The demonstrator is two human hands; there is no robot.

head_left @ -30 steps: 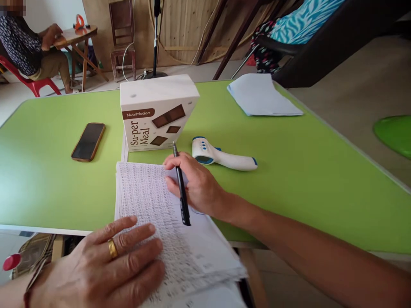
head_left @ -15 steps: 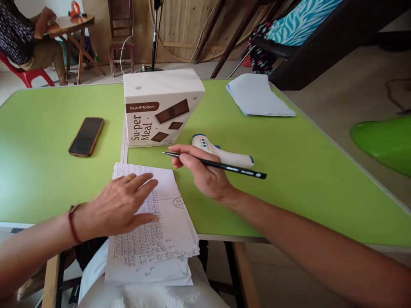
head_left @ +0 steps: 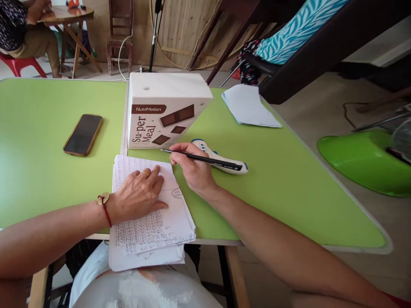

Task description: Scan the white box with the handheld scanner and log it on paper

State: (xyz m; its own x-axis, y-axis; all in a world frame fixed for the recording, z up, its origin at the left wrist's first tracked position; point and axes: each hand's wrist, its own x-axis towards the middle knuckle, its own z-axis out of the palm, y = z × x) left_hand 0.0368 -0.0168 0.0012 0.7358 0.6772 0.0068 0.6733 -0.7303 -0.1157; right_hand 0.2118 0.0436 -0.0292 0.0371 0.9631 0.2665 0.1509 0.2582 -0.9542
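My left hand [head_left: 141, 193] lies flat with its fingers stretched out on a stack of handwritten paper sheets [head_left: 170, 218]. The stack overhangs the front edge of the green table [head_left: 276, 196], and its top sheet carries dense writing and a small oval mark at the right. Between the fingers of my right hand [head_left: 194, 169] is a black pencil [head_left: 218, 161], its tip pointing left, above the top right corner of the paper. Just behind that hand lies a white and blue handheld thermometer [head_left: 233, 167], partly covered by hand and pencil.
A white "Su-per Meal" box [head_left: 170, 87] stands upright behind the paper. To the left lies a phone [head_left: 83, 134]; folded white paper [head_left: 250, 105] rests at the back right. Beyond are a green plastic seat [head_left: 356, 158] and a seated person [head_left: 32, 34] at a round table.
My left hand has moved slightly right and settled flatter on the paper. My right hand, holding the pencil, has shifted a little left. The camera view has also shifted.
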